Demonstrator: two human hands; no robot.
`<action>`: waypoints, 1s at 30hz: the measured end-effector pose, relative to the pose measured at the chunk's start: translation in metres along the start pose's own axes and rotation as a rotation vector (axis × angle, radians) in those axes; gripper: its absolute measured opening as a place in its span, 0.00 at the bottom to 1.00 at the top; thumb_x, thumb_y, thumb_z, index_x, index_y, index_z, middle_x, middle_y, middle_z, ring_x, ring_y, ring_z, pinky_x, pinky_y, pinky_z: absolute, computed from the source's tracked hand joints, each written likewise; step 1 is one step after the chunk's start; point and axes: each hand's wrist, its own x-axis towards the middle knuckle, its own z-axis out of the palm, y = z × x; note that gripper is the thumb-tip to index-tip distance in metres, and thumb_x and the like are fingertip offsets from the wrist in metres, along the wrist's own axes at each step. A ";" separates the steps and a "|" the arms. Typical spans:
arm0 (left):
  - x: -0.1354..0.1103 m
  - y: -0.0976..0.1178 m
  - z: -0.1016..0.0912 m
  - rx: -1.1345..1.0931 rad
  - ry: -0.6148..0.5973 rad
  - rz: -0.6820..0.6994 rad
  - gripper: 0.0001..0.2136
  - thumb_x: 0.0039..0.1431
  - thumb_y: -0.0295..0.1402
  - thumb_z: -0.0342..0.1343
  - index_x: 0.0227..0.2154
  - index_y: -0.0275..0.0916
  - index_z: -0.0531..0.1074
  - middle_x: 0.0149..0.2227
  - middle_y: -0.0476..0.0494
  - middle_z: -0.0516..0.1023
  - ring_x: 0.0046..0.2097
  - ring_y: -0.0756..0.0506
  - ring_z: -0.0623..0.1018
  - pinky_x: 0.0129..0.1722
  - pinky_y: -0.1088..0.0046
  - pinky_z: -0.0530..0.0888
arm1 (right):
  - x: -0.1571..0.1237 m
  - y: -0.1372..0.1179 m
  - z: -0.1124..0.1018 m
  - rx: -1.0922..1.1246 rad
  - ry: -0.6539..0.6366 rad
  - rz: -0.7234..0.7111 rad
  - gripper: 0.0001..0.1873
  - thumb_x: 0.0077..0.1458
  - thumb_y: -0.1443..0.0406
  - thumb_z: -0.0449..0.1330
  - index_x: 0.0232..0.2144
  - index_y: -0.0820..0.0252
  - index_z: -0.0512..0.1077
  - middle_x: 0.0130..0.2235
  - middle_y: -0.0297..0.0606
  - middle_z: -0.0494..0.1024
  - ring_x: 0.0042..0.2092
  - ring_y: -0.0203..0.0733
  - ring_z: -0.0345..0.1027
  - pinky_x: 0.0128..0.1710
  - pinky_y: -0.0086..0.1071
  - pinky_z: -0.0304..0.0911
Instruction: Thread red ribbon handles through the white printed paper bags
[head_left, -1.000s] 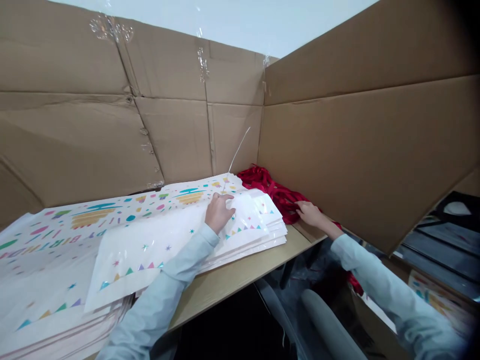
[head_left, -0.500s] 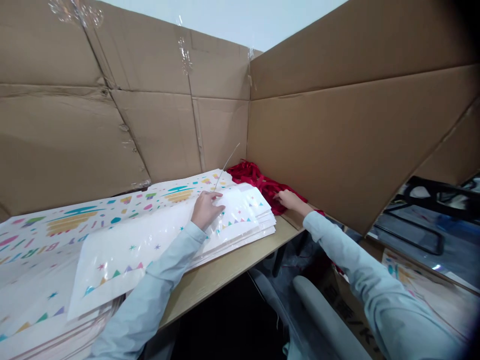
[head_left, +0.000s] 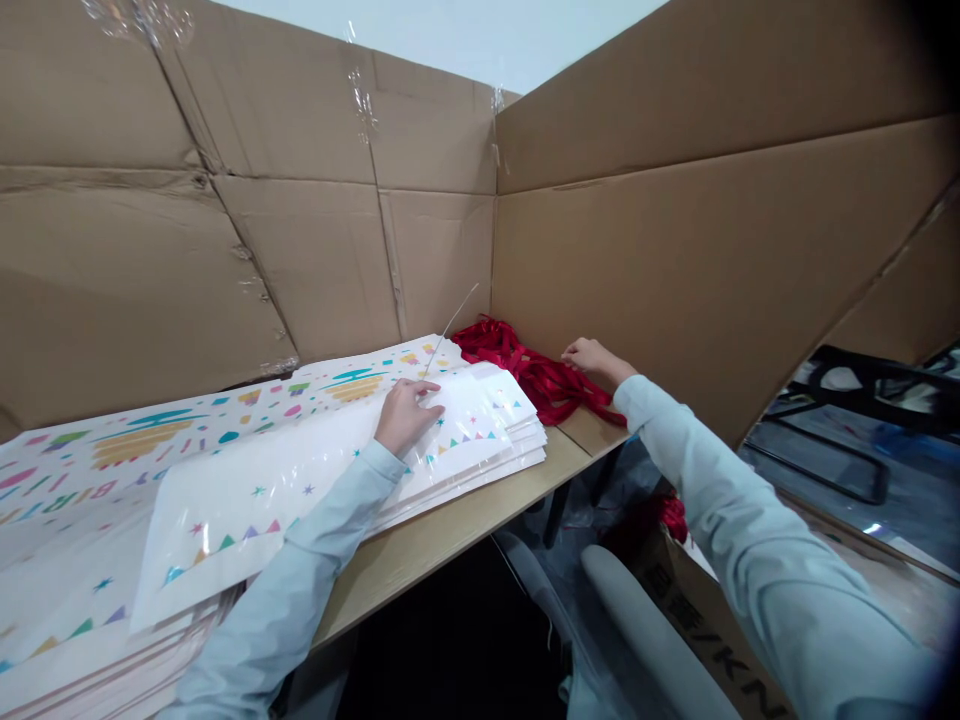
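My left hand (head_left: pixel 406 415) lies on the top sheet of a stack of white plastic-looking printed sheets (head_left: pixel 360 470), which carry coloured stars and bunting. A thin pale wire (head_left: pixel 452 322) slants up from its fingertips, apparently held between the fingers. At the right end of the table is a tangled heap of red ribbon (head_left: pixel 544 380). My right hand (head_left: pixel 592 358) is just above the heap's right side, fingers pinched together. Whether a ribbon is between those fingertips cannot be made out.
Tall cardboard walls (head_left: pixel 675 250) enclose the table (head_left: pixel 420 545) at the back and right. More printed sheets (head_left: pixel 150 440) spread along the left. Below the table edge are a grey chair armrest (head_left: pixel 637 620) and a cardboard box (head_left: pixel 720 640) with red material in it.
My right hand has risen out of the red ribbon and shifted slightly right. My left hand stays on the sheets with the wire. The view has shifted a little.
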 end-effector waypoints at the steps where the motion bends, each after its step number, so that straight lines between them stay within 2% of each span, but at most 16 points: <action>1: 0.000 -0.001 0.001 0.000 0.003 0.007 0.16 0.45 0.30 0.62 0.40 0.37 0.77 0.35 0.44 0.69 0.39 0.44 0.72 0.47 0.65 0.69 | 0.001 0.002 0.006 -0.015 0.019 0.016 0.15 0.59 0.63 0.56 0.38 0.70 0.77 0.37 0.49 0.79 0.36 0.40 0.72 0.37 0.27 0.63; 6: 0.000 -0.002 0.003 -0.005 0.014 0.010 0.15 0.45 0.30 0.61 0.40 0.38 0.78 0.35 0.45 0.69 0.40 0.44 0.72 0.47 0.66 0.68 | 0.009 -0.002 0.043 -0.034 -0.005 0.058 0.20 0.56 0.54 0.57 0.35 0.68 0.77 0.35 0.49 0.78 0.36 0.44 0.72 0.37 0.31 0.64; 10: 0.000 -0.001 0.001 -0.011 -0.017 -0.011 0.16 0.45 0.31 0.62 0.41 0.36 0.78 0.36 0.43 0.71 0.40 0.44 0.73 0.48 0.66 0.68 | 0.018 -0.014 0.059 -0.037 0.023 0.090 0.11 0.51 0.62 0.63 0.32 0.67 0.78 0.33 0.49 0.78 0.36 0.46 0.73 0.37 0.31 0.64; 13: 0.001 -0.001 -0.001 -0.029 -0.025 -0.018 0.17 0.45 0.31 0.62 0.41 0.36 0.78 0.37 0.42 0.72 0.40 0.43 0.73 0.47 0.65 0.68 | 0.023 -0.022 0.046 -0.009 0.139 0.099 0.11 0.53 0.64 0.60 0.34 0.67 0.78 0.36 0.53 0.78 0.40 0.48 0.73 0.40 0.33 0.64; 16: 0.002 -0.003 -0.001 -0.051 -0.015 -0.028 0.17 0.43 0.32 0.62 0.40 0.37 0.78 0.36 0.43 0.72 0.39 0.43 0.73 0.46 0.65 0.69 | 0.026 -0.032 0.011 0.051 0.274 0.044 0.15 0.60 0.64 0.52 0.39 0.68 0.76 0.38 0.52 0.77 0.39 0.42 0.73 0.41 0.31 0.64; 19: 0.002 -0.004 0.000 -0.120 0.013 -0.038 0.14 0.44 0.33 0.60 0.36 0.37 0.79 0.33 0.44 0.72 0.37 0.44 0.72 0.42 0.66 0.69 | 0.023 -0.048 -0.034 0.186 0.394 -0.119 0.18 0.64 0.65 0.45 0.40 0.69 0.73 0.37 0.47 0.78 0.32 0.32 0.70 0.36 0.24 0.64; 21: 0.001 0.001 0.000 -0.253 0.013 -0.077 0.13 0.45 0.35 0.59 0.35 0.37 0.79 0.31 0.44 0.71 0.33 0.46 0.70 0.35 0.71 0.69 | 0.014 -0.067 -0.064 0.352 0.470 -0.326 0.14 0.62 0.64 0.49 0.34 0.68 0.72 0.33 0.44 0.77 0.26 0.30 0.65 0.30 0.24 0.63; 23: -0.002 0.010 -0.003 -0.462 -0.036 -0.160 0.15 0.47 0.40 0.58 0.36 0.35 0.78 0.30 0.45 0.70 0.26 0.51 0.65 0.24 0.76 0.63 | -0.002 -0.092 -0.086 0.432 0.457 -0.506 0.13 0.60 0.63 0.54 0.29 0.67 0.71 0.27 0.39 0.74 0.22 0.28 0.58 0.26 0.24 0.59; 25: -0.004 0.025 -0.009 -0.718 -0.113 -0.250 0.20 0.49 0.45 0.57 0.38 0.34 0.77 0.28 0.46 0.67 0.21 0.55 0.57 0.18 0.78 0.53 | -0.027 -0.123 -0.098 0.426 0.334 -0.679 0.13 0.60 0.62 0.55 0.27 0.66 0.70 0.23 0.34 0.70 0.21 0.27 0.53 0.26 0.24 0.57; 27: -0.003 0.041 -0.016 -0.988 -0.215 -0.320 0.24 0.53 0.50 0.52 0.39 0.32 0.77 0.27 0.48 0.62 0.19 0.57 0.52 0.16 0.79 0.46 | -0.057 -0.156 -0.098 0.394 0.181 -0.850 0.13 0.60 0.61 0.55 0.29 0.65 0.70 0.23 0.32 0.68 0.23 0.28 0.53 0.27 0.24 0.56; 30: 0.001 0.061 -0.027 -1.375 -0.367 -0.361 0.31 0.59 0.54 0.40 0.39 0.29 0.76 0.25 0.48 0.59 0.18 0.57 0.50 0.12 0.80 0.45 | -0.100 -0.198 -0.084 0.292 -0.060 -1.032 0.13 0.60 0.61 0.55 0.33 0.66 0.72 0.24 0.31 0.67 0.25 0.29 0.55 0.28 0.25 0.55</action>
